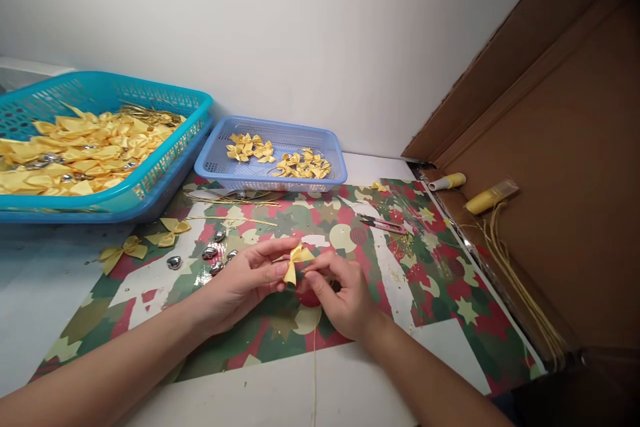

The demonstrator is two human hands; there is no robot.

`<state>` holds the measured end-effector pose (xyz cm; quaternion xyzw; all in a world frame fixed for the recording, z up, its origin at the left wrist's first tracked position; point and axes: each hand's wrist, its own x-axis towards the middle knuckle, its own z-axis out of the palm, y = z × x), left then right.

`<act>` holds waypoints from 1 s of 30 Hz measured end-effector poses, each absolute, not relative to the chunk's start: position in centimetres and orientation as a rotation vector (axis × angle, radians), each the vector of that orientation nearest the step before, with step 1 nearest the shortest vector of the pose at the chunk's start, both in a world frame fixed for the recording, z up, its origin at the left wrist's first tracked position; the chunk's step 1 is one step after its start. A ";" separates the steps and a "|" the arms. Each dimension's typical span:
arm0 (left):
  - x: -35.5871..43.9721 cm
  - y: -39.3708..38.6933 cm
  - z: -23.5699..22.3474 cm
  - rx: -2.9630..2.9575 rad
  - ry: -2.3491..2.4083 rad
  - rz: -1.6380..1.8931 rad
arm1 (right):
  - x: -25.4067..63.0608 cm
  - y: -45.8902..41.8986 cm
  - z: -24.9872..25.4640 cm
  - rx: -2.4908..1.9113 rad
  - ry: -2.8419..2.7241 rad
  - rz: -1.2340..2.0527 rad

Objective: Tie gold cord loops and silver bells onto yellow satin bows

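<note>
Over the patterned red-and-green wrapping sheet, my left hand and right hand both pinch the small yellow satin ribbon bow, fingers closed on it. A loose pinch could let its folds spring open, I think.

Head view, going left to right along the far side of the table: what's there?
Turquoise basket of yellow ribbon pieces → blue basket of small yellow bows → red-handled snips → two yellow thread spools on the cardboard.

no readable text, labels or numbers
</note>
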<state>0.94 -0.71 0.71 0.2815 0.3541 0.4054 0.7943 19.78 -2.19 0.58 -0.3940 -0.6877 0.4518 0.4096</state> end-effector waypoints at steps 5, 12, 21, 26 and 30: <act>0.9 -0.9 0.6 0.598 0.707 0.835 | 19.7 -2.1 0.6 -0.989 -1.786 1.048; 0.9 -1.0 0.8 0.587 0.721 0.834 | 19.7 -2.0 0.8 -0.999 -1.803 1.007; 0.9 -0.9 0.8 0.592 0.712 0.836 | 19.7 -2.1 0.8 -1.012 -1.811 0.985; 0.9 -0.9 0.7 0.613 0.722 0.836 | 19.7 -2.0 0.8 -1.023 -1.827 0.961; 1.0 -0.9 0.9 0.620 0.735 0.836 | 19.6 -2.0 0.8 -1.015 -1.846 0.906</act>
